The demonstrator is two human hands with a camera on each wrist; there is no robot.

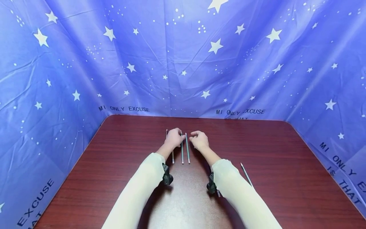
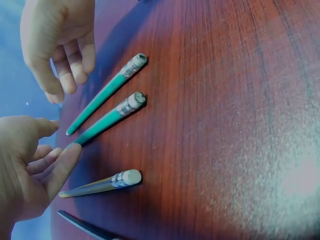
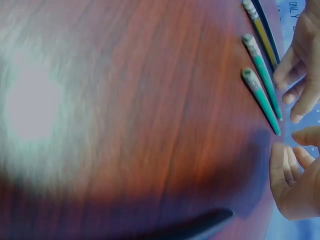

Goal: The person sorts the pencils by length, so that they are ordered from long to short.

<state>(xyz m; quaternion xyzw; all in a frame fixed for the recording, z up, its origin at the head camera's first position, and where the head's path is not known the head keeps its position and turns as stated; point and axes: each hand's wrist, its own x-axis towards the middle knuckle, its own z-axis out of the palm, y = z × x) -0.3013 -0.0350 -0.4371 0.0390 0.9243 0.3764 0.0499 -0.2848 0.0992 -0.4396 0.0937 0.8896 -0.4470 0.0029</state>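
Observation:
Two green pencils [image 1: 187,149] [image 2: 112,115] lie side by side on the table, white eraser ends toward me. Left of them lies a yellow pencil [image 2: 95,187], with a dark pencil [image 2: 82,226] beside it. My left hand [image 1: 175,138] is over the pencils' far part, fingers loosely bent. Its thumb tip is at the nearer green pencil in the left wrist view; whether it touches cannot be told. My right hand [image 1: 200,140] hovers just right of the rightmost green pencil, fingers relaxed and apart from it, holding nothing.
A dark pencil [image 1: 246,174] lies right of my right forearm, partly hidden by the sleeve. Another pencil's end [image 1: 219,193] shows beneath that forearm. The brown table [image 1: 128,133] meets a blue star-patterned cloth [image 1: 183,57] at its back and sides.

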